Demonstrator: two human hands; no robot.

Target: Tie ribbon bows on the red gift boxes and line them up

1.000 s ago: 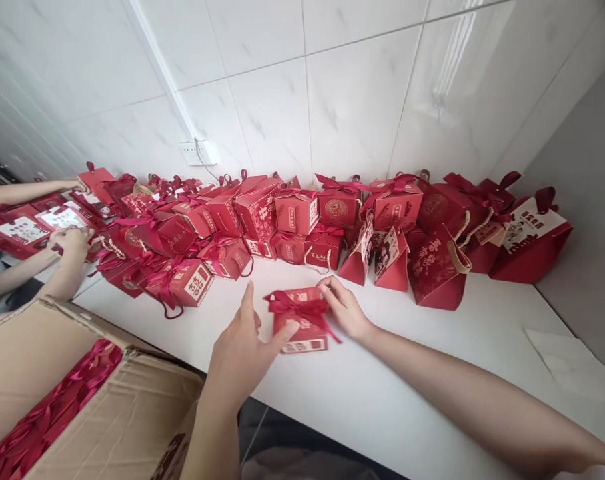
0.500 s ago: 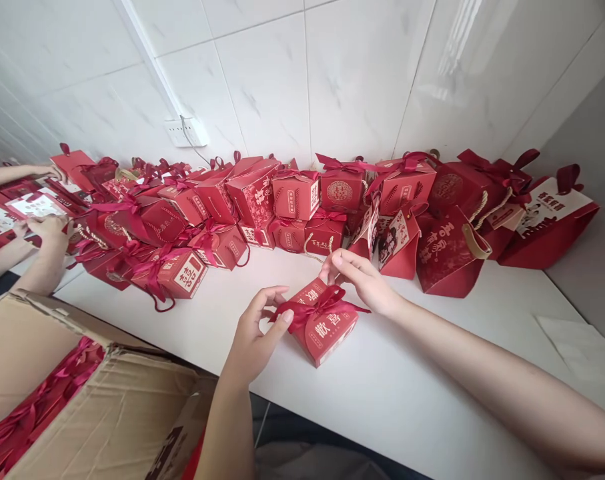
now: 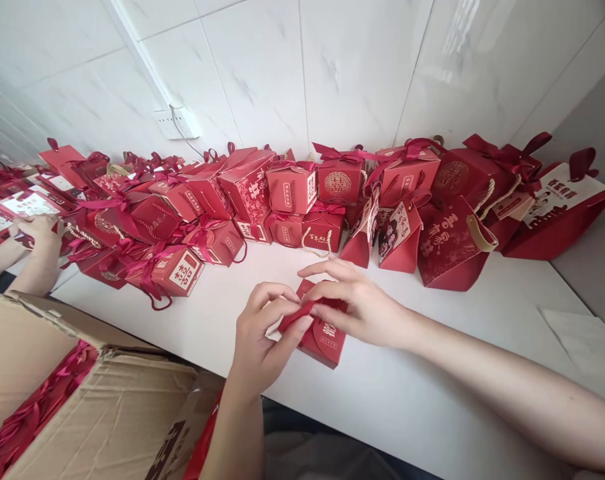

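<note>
A small red gift box with gold print lies on the white counter near its front edge. My left hand pinches the dark red ribbon at the box's left end between thumb and fingers. My right hand lies over the top of the box, its fingers closed on the same ribbon. The ribbon's bow is mostly hidden under my right hand.
Many red gift boxes and bags line the tiled wall. An open cardboard carton with red ribbons inside sits at the lower left. Another person's hands work at the far left. A white sheet lies at the right.
The box was turned on the counter and moved slightly closer. My right hand came from its far corner onto its top, and both hands closed on the ribbon.
</note>
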